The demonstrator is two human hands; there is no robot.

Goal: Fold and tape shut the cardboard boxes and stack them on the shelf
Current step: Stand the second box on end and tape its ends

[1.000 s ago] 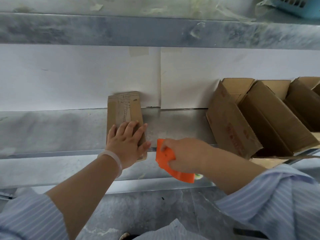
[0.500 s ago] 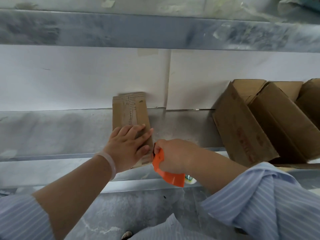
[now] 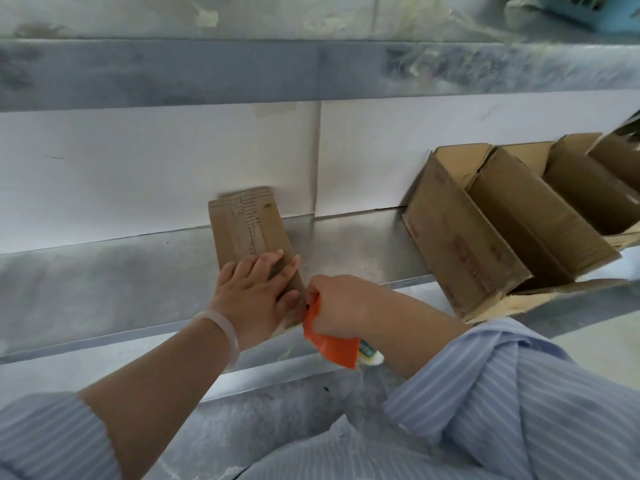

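1. The box [image 3: 247, 230] lies on the metal shelf [image 3: 104, 282]. Its far end is close to the white back panel [image 3: 138, 168] and its near end is at the shelf's front edge.
2. The left hand [image 3: 254, 301] lies flat on the near half of the box, fingers straight and spread, pressing down without gripping. A pale wristband [image 3: 225, 327] sits on that wrist.
3. The right hand [image 3: 341, 304] is curled around an orange dispenser [image 3: 332, 344], held against the box's near right corner, just beside the left thumb. A bit of the tape roll [image 3: 369, 353] shows below the hand.
4. A strip of tape with dark print runs lengthwise along the top of the box.
5. To the right on the same shelf, well apart from the box, open boxes [image 3: 460, 244] lean in a row, touching one another, their mouths facing up and back.
6. A blue basket [image 3: 581, 8] sits on the upper shelf at top right.
7. Striped blue sleeves [image 3: 502, 403] cover both upper arms.
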